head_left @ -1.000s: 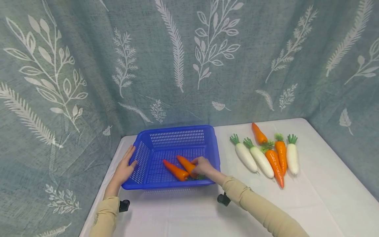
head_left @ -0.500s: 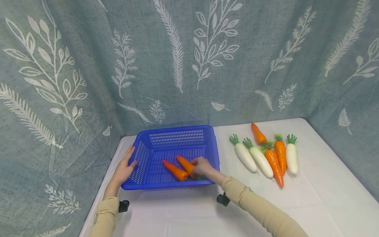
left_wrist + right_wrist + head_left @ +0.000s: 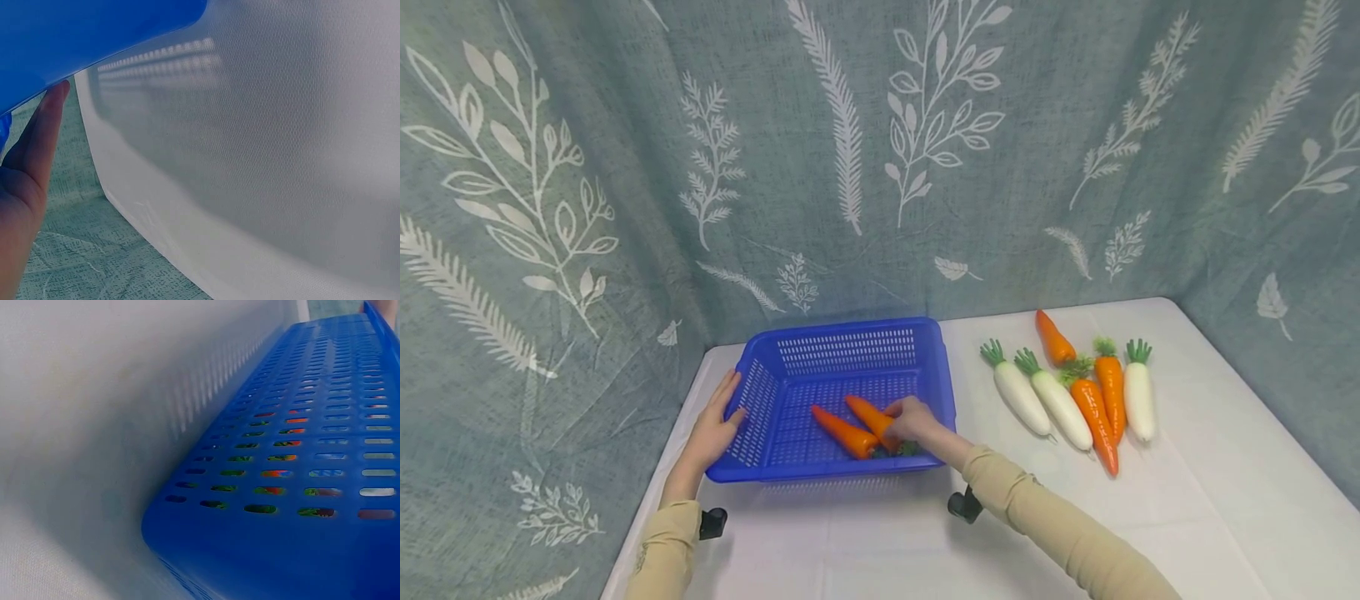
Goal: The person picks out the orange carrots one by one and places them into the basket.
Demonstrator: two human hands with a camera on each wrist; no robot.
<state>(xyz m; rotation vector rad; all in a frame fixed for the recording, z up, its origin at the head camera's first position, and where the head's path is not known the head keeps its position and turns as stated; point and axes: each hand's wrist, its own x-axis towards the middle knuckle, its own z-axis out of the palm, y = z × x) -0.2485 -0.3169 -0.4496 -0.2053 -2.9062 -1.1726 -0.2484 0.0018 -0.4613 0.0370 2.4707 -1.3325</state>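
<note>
In the head view, a blue plastic basket (image 3: 842,471) with slotted walls stands on the white table. My left hand (image 3: 709,433) holds its left rim, thumb over the edge and fingers outside; in the left wrist view these fingers (image 3: 44,144) reach up against the blue plastic. Inside, my right hand (image 3: 917,422) grips an orange carrot (image 3: 868,414) at its thick end, near green leaves. Left of it lies another carrot (image 3: 844,433) on the basket floor. The right wrist view shows only the slotted wall (image 3: 300,550), with bits of orange and green behind; the right hand's fingertips are hidden.
Right of the basket lie three white radishes (image 3: 1024,397) with green tops and three carrots (image 3: 1096,421), some touching. The white table (image 3: 880,542) ends at a leaf-patterned teal curtain (image 3: 850,167) at the back and sides.
</note>
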